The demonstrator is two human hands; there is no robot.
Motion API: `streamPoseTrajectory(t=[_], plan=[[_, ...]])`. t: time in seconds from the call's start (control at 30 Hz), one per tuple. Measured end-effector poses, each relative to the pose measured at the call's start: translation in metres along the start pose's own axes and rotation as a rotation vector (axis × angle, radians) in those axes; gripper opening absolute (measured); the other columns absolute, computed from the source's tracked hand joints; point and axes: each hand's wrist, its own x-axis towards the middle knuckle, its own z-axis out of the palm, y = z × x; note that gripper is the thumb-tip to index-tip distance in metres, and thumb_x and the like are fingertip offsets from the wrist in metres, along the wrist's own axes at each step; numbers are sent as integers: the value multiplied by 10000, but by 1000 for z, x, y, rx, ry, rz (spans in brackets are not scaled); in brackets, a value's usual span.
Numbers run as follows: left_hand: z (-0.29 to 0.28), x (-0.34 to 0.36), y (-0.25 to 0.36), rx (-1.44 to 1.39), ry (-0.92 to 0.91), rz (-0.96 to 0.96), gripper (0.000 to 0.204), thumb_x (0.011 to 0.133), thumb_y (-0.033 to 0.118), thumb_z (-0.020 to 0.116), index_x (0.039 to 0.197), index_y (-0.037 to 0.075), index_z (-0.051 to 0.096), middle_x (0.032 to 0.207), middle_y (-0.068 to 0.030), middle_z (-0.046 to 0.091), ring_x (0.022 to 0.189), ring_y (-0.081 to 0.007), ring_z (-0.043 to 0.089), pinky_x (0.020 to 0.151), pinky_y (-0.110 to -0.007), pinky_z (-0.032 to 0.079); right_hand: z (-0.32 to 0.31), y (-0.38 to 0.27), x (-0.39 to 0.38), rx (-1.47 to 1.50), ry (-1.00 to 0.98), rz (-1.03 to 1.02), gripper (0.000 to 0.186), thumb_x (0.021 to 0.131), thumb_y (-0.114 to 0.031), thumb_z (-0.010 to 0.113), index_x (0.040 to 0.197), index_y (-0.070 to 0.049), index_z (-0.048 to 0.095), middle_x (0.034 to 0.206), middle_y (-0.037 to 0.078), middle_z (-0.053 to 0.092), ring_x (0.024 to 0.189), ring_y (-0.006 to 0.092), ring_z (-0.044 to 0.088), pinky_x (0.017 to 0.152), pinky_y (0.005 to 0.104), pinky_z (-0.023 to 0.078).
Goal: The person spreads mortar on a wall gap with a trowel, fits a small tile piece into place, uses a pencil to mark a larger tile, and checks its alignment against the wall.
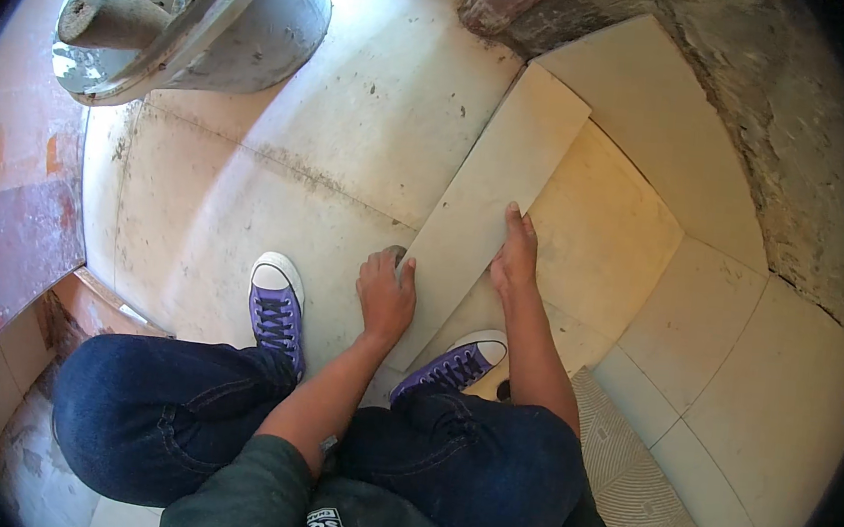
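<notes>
A long, narrow cream tile strip slants from near my shoes up to the wall corner. My right hand grips its right edge, the thumb on the upper face and the fingers partly hidden. On the strip's left edge rests my left hand, its fingers curled beside a small grey rounded object. Most of that object is covered by the hand, and its kind is unclear. Square floor tiles lie under and left of the strip.
A dirty grey tub stands at upper left with a worn tool handle over its rim. Wall tiles stand along the rough wall on the right. A ridged tile lies at lower right. My purple shoes flank the work.
</notes>
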Motion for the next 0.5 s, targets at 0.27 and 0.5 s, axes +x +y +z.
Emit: streamPoseTrajectory(t=[0.27,0.5], plan=[[0,1,3,39,-6,-22,296,1001,286,603,1202,69,605,1119,-152,596,1084,-358,545,942,-496,409,0,-2,2,0,2,-3,346,1040,-291,616,1271,-46,535,1197,121,654,1110,258,659,1009,420,536],[2,1,0,74,-11,-6,312,1002,293,602,1210,61,587,1118,-142,591,1088,-358,543,911,-500,417,0,-5,1,9,4,32,352,1036,-288,620,1273,-43,534,1213,127,653,1102,262,664,984,430,551]])
